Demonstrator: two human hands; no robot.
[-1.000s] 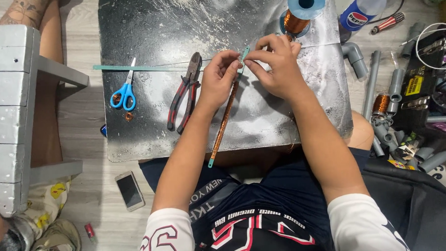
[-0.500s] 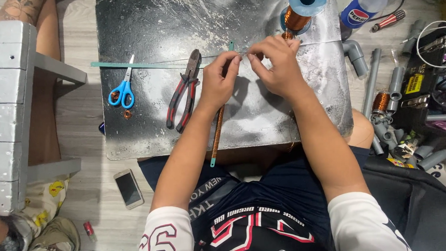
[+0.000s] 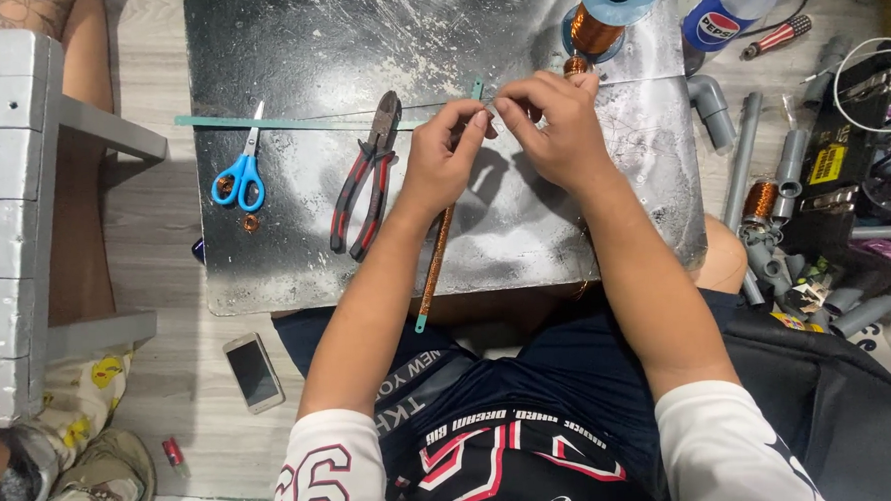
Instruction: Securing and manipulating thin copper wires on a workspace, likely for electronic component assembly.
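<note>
While our forearms reach forward over our lap, we bring both hands together above the grey board (image 3: 296, 257). Our left hand (image 3: 442, 158) pinches the copper-wound strip (image 3: 434, 266), which slants from the fingertips back toward us past the board's near edge. Our right hand (image 3: 552, 131) pinches closed at the strip's upper end, touching the left fingertips. Farther out lie one pair of pliers (image 3: 364, 176), one pair of blue scissors (image 3: 241, 172), one long green strip (image 3: 280, 122) and one copper wire spool (image 3: 600, 13).

Scuffed dark metal board (image 3: 286, 47) — blue-handled scissors (image 3: 241, 172), red-black pliers (image 3: 366, 176), thin green strip (image 3: 290, 122), copper-wire spool (image 3: 600, 13).
</note>
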